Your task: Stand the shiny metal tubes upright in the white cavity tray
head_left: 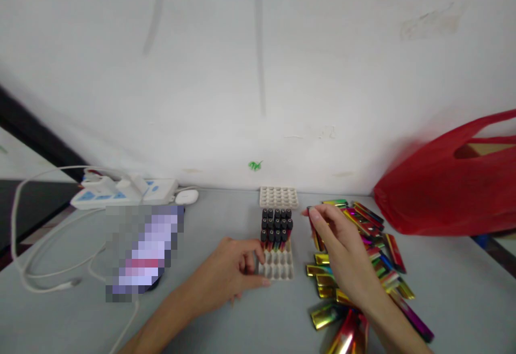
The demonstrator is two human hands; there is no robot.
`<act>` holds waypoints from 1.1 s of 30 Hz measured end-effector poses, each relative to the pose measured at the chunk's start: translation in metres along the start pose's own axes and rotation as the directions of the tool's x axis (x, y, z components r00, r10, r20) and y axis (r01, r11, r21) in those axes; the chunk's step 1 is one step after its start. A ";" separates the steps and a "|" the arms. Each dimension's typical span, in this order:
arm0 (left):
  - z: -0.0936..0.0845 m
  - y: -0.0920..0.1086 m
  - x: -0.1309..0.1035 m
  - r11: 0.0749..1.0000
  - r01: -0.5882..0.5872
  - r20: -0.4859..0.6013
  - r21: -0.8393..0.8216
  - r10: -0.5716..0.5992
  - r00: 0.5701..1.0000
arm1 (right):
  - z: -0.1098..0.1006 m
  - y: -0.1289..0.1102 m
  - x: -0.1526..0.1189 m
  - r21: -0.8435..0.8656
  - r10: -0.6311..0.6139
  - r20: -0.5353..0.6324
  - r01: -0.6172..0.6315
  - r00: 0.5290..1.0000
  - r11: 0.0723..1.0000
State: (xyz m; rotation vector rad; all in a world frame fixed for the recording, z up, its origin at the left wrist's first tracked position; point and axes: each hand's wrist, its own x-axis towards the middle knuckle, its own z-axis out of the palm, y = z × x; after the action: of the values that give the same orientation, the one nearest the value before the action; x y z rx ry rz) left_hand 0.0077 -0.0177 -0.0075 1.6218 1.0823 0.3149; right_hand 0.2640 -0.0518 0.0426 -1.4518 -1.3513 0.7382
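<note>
A white plastic tray with rows of small pockets lies in front of me. In its back rows stand several upright lighters with black tops; its front pockets hold nothing. My left hand grips the tray's left front edge, fingers curled and thumb at the front corner. To the right of the tray, my right hand pinches one shiny lighter by its black top, held upright between thumb and fingers. Part of this lighter's body is behind the hand. A loose pile of metallic coloured lighters lies under and around my right hand.
A second white pocketed tray lies against the wall. At left are a power strip with plugs, white cables, a white earphone-like case and a blurred phone. A red bag stands at back right.
</note>
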 end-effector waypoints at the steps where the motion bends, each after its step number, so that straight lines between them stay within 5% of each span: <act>1: 0.000 0.000 0.000 1.000 0.002 -0.002 -0.002 -0.002 1.000 | -0.003 0.000 0.002 -0.027 -0.029 0.031 0.029 0.999 0.999; 12: 0.000 0.003 -0.001 1.000 -0.009 -0.003 -0.004 0.009 1.000 | -0.024 -0.007 0.007 -0.170 -0.163 0.384 0.243 0.909 0.955; 33: 0.000 0.003 -0.001 1.000 0.010 -0.004 -0.002 -0.010 1.000 | -0.019 0.003 0.006 -0.221 -0.236 0.409 0.347 0.881 0.911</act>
State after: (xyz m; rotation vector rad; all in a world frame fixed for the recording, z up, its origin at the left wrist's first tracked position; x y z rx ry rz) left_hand 0.0089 -0.0187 -0.0045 1.6140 1.0931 0.3125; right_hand 0.2832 -0.0502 0.0471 -1.3177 -1.9993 0.6551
